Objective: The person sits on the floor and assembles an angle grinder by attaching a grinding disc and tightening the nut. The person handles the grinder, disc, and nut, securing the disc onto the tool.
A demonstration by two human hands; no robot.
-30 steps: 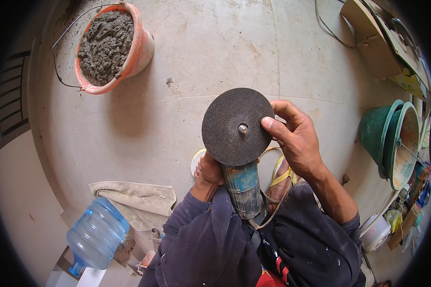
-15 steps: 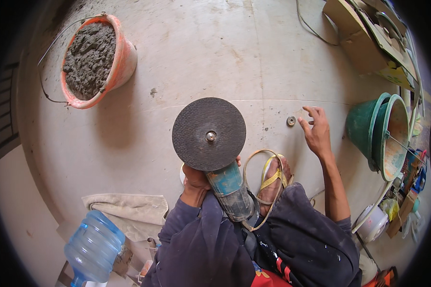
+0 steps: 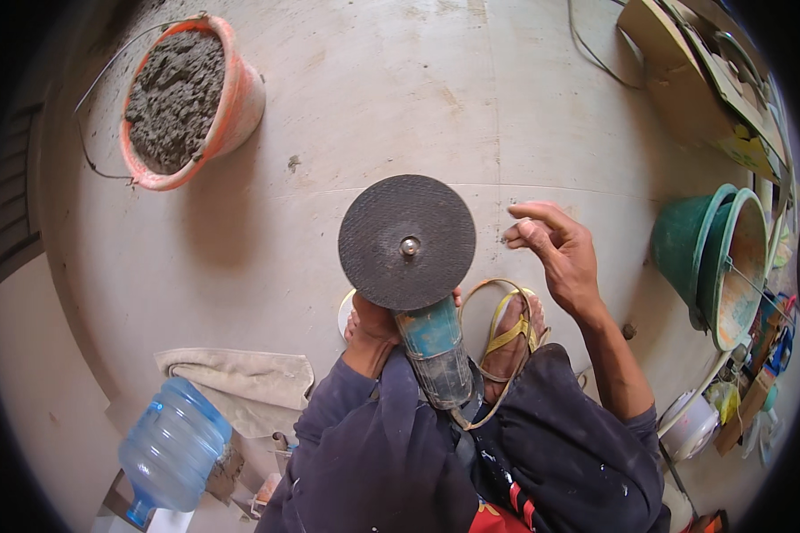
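Note:
My left hand [image 3: 375, 322] is wrapped round the head of a blue-green angle grinder [image 3: 432, 330], just below its disc. The disc [image 3: 409, 280] is large, black and round, facing up, with a bare metal spindle end [image 3: 409, 247] at its centre. The grinder's dark rear body rests between my legs, its cable looping over my right foot. My right hand [image 3: 560, 253] hangs to the right of the disc, apart from it, thumb and fingers curled toward each other. Whatever is between those fingers is hidden.
An orange bucket [image 3: 240, 111] of wet mortar stands far left. Nested green buckets [image 3: 684, 258] and a cardboard box [image 3: 676, 80] are at the right. A folded cloth [image 3: 258, 382] and a blue water bottle [image 3: 171, 444] lie near left. A small dark lump [image 3: 629, 330] sits beside my right forearm.
My right hand has moved left over the spot where a small round metal nut lay, its fingers curling in. The nut no longer shows. The grinder stays in my left hand.

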